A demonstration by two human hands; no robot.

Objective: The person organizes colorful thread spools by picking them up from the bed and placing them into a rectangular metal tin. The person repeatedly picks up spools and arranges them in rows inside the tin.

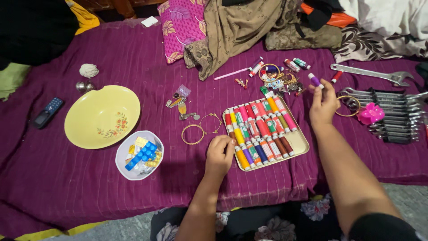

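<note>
Purple bedcloth (pixel 133 58) carries your work. Your right hand (pixel 323 105) pinches a purple thread spool (pixel 315 80) at two o'clock, fingertips narrow, lifted clear of the tray (pixel 299 142); your left hand (pixel 219 155), fingers curled, steadies the tray's near corner.

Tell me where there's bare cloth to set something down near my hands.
Bare purple cloth lies in front of the thread tray, between the left hand and right forearm. More lies below the yellow bowl. Crowded: spools and trinkets behind the tray, wrenches beside the right hand.
</note>
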